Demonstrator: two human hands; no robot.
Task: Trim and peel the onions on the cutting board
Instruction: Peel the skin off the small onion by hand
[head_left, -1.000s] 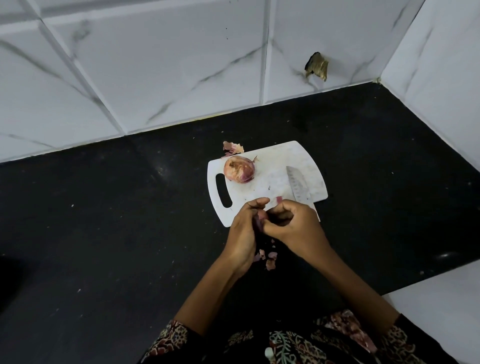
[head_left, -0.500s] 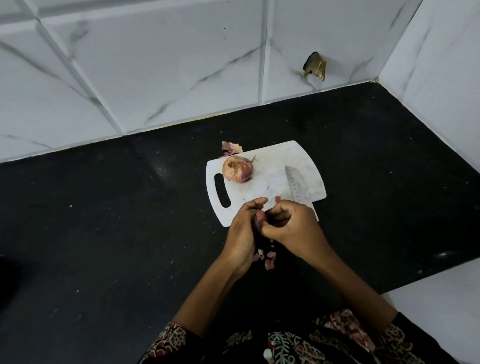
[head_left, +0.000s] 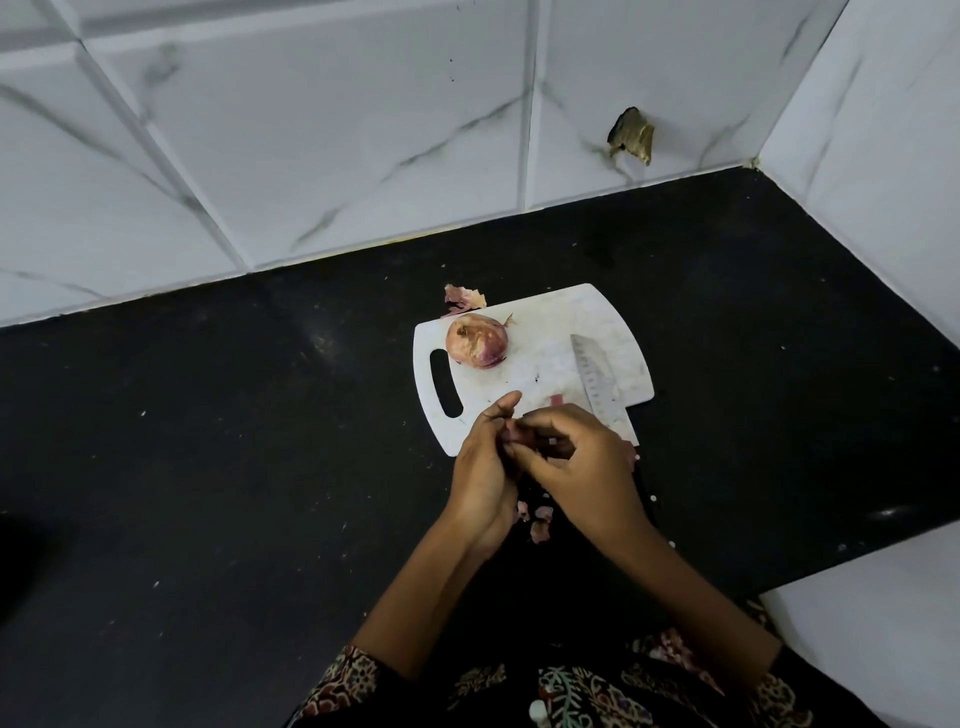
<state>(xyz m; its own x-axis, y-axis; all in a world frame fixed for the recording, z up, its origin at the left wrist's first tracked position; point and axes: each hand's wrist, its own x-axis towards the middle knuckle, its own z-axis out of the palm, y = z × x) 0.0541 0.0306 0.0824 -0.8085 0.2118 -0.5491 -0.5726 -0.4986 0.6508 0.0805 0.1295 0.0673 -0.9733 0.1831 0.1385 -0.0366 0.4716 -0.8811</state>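
Purple-skinned onion in hand (head_left: 515, 435): mostly hidden, held at frame centre over the near edge of the white cutting board (head_left: 558, 317).
Left hand (head_left: 483, 462): fingers curled around that onion.
Right hand (head_left: 576, 462): fingertips pinching at its skin.
Second onion (head_left: 477, 340): unpeeled, on the board's upper left.
Knife (head_left: 592, 376): lay flat at the board's right, blade near the right hand.
Peel scraps (head_left: 537, 519): on the black counter (head_left: 208, 467) below the hands.
Risk: knuckles probably could brush the blade; slick skin might let the onion slip.
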